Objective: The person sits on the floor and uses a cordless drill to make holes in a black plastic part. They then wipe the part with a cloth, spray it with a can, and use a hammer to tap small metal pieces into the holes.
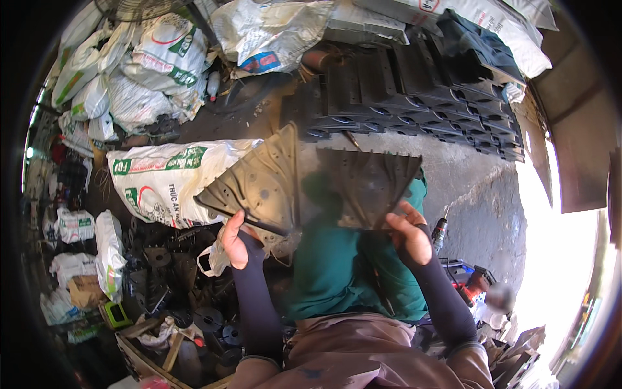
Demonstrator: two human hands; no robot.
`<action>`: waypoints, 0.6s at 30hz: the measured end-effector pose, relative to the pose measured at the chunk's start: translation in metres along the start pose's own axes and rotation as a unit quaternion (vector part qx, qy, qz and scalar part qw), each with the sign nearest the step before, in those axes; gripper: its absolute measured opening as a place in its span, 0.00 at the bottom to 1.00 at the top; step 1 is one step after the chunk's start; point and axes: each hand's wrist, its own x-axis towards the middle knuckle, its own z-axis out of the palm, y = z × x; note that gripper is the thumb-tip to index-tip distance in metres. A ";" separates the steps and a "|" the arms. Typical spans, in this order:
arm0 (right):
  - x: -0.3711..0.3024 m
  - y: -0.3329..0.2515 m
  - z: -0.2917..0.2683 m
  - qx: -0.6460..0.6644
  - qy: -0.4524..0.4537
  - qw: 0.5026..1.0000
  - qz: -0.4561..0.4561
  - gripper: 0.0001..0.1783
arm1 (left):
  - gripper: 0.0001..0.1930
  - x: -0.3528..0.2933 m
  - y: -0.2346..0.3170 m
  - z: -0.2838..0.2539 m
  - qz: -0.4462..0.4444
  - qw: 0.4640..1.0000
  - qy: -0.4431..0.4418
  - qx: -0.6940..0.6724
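Note:
My left hand [236, 241] grips the lower edge of a dark, ribbed, fan-shaped plastic panel [259, 185], tilted so that light shines off its face. With my right hand [411, 235] I hold a second, darker panel [372, 188] of similar shape by its lower right corner. Both panels are raised over my green-trousered legs [350, 266], a gap between them. Thumbs show on the near side; the other fingers are mostly hidden. Left of the first panel lies a white printed sack [175, 178].
Stacked black plastic panels [402, 91] fill the far right. White sacks [155, 65] pile up at the far left. A screwdriver-like tool [440, 233] and a red power tool [478, 284] are on my right. Black parts [155, 259] and a wooden crate [139, 360] lie at lower left.

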 end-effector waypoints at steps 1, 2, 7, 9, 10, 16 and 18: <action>-0.002 -0.004 -0.003 0.044 0.020 0.999 0.007 0.29 | 0.17 -0.002 -0.002 0.003 0.005 1.000 0.001 -0.012; -0.002 -0.012 -0.005 0.098 0.001 0.995 -0.007 0.28 | 0.17 -0.003 -0.003 0.006 0.004 0.998 -0.028 -0.051; -0.023 -0.082 0.002 -0.028 -0.069 0.976 -0.204 0.36 | 0.21 -0.006 0.000 0.040 -0.056 0.987 -0.092 -0.121; -0.038 -0.110 0.011 -0.208 -0.047 0.924 -0.318 0.41 | 0.24 -0.009 -0.003 0.061 -0.099 0.977 -0.106 -0.155; -0.045 -0.123 0.015 -0.279 -0.032 0.894 -0.348 0.44 | 0.24 -0.009 -0.005 0.072 -0.076 0.989 -0.105 -0.076; -0.060 -0.157 0.027 -0.532 -0.037 0.723 -0.440 0.53 | 0.25 0.027 0.012 0.116 0.137 0.920 -0.054 0.364; -0.053 -0.156 0.033 -0.581 -0.082 0.617 -0.524 0.54 | 0.28 0.036 0.015 0.122 0.244 0.799 0.062 0.547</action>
